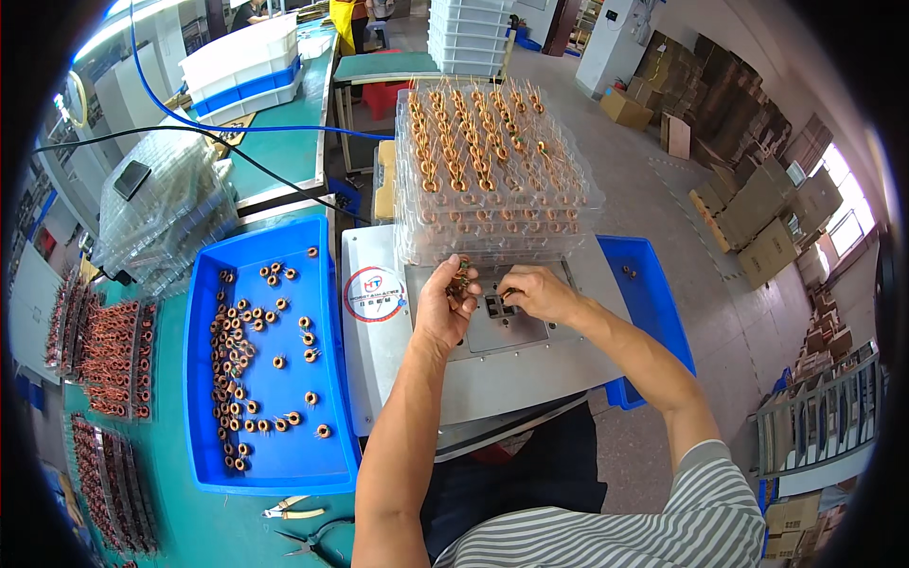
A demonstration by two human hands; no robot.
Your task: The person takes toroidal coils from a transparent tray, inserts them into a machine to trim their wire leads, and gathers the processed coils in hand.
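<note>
My left hand (443, 305) is closed around several small copper-wound ring coils (463, 280), held just above the metal top of a bench machine (388, 379). Beside it, my right hand (542, 295) reaches down with fingertips pinched together at a dark slotted fixture (502, 307) in the machine's plate. Whatever sits between those fingertips is hidden. Directly beyond both hands stands a stack of clear plastic trays (576, 201). Upright copper coils (485, 142) with thin wire leads fill much of the top tray.
A blue bin (327, 379) with many loose coils lies at left; another blue bin (663, 303) is at right. Pliers (317, 544) and cutters (294, 511) rest on the green bench. Cables (275, 126) cross the far left. Packed coil trays (114, 360) stand far left.
</note>
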